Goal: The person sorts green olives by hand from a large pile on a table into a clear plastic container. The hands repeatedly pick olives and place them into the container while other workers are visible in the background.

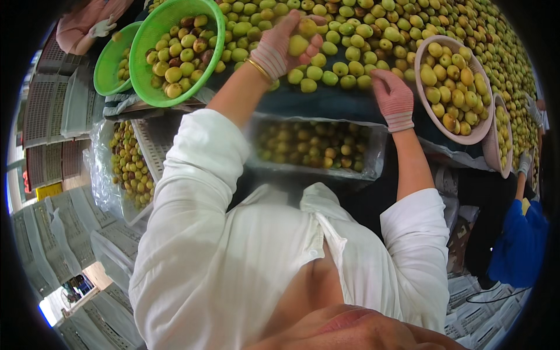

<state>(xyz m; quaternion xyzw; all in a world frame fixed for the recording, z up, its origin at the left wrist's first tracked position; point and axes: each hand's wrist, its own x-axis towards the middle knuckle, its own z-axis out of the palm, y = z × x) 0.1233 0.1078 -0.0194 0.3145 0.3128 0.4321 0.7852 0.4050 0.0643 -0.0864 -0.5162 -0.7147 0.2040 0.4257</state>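
Note:
Green and yellow round fruits (330, 78), probably jujubes, cover the dark table surface (315, 105). My left hand (286, 46), in a striped glove with bare fingertips and a gold bangle at the wrist, holds a few of the fruits (298, 45) above the pile. Near the table's front edge is my right hand (393, 96), also gloved, its fingers bent beside the fruits; whether it holds any I cannot tell. A green plastic basket (135, 57) of mixed fruits stands left of my left hand. Right of my right hand is a pink plastic basket (422, 94) full of yellower fruits.
Below the table edge sits a plastic-lined crate (376, 153) of darker fruits. Another lined crate (103, 170) of fruits stands at the left. A second green basket (101, 72) and a second pink basket (491, 148) are farther out. Co-workers' gloved hands (103, 27) show at both sides.

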